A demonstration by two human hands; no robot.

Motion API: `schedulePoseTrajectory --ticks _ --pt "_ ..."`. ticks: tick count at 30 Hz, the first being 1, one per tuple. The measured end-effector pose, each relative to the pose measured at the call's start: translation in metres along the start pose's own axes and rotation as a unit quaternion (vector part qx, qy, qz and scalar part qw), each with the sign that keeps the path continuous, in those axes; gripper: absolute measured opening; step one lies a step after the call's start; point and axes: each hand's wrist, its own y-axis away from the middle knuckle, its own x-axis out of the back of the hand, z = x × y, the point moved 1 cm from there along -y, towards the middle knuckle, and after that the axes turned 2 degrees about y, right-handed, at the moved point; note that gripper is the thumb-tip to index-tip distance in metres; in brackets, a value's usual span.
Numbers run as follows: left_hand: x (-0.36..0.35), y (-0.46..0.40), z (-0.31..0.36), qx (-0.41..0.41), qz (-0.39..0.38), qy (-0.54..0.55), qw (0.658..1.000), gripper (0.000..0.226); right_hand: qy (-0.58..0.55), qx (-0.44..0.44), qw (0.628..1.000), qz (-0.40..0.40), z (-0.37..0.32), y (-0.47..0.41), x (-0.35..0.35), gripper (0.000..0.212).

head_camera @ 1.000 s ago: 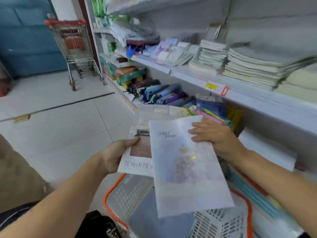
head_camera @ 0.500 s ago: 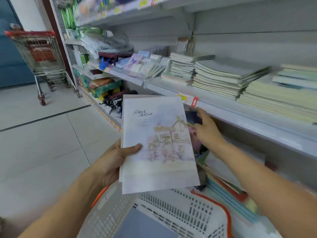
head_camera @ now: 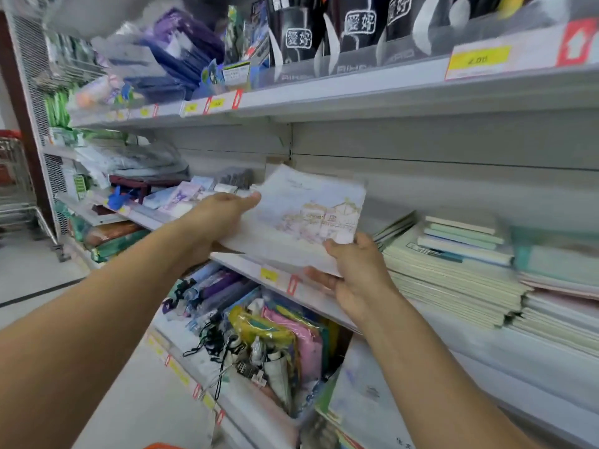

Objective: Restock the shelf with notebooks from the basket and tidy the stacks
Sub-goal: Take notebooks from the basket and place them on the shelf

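Raised from above the basket a moment ago, the notebooks (head_camera: 301, 222) are now hovering at the middle shelf (head_camera: 324, 296), tilted over its front edge. The left hand (head_camera: 215, 218) is clamping their left edge, thumb on top, while the right hand (head_camera: 353, 270) is gripping the near right corner. Stacked notebooks (head_camera: 453, 264) are lying just right of the hands.

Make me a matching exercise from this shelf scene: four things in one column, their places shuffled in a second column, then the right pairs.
Things:
1. notebooks
2. black packs
3. stacked notebooks
4. pink pouch

Places:
A. top shelf
B. held in both hands, left hand and right hand
C. shelf below the middle one
D. middle shelf, at right

Pairs: 1-B, 2-A, 3-D, 4-C
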Motion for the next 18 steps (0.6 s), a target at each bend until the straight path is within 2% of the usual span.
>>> schedulePoseTrajectory --ticks 3,5,9,11,13,16,18 --pt "-0.032 -0.027 0.003 0.065 -0.062 0.128 0.988 0.031 -0.072 0.005 0.996 0.045 -0.02 -0.026 0.005 0.032" --pt "-0.054 -0.041 -0.004 0.087 -0.07 0.188 0.976 0.031 -0.086 0.024 0.995 0.044 -0.03 -0.039 0.011 0.033" --pt "-0.086 -0.064 -0.022 0.081 -0.025 0.247 0.965 0.042 0.037 0.053 0.998 0.026 -0.035 -0.057 0.027 0.011" --pt "-0.094 -0.075 -0.03 0.055 0.001 0.243 0.968 0.052 0.147 0.038 0.987 0.054 -0.032 -0.066 0.037 0.016" --pt "-0.1 -0.082 -0.037 0.029 0.028 0.215 0.976 0.052 0.251 0.031 0.963 0.097 -0.029 -0.075 0.046 0.016" --pt "-0.106 -0.086 -0.044 -0.049 0.085 0.101 0.99 0.042 0.318 0.044 0.938 0.13 -0.023 -0.081 0.048 0.025" --pt "-0.108 -0.089 -0.047 -0.076 0.1 0.074 0.989 0.039 0.331 0.068 0.93 0.144 -0.019 -0.084 0.046 0.039"
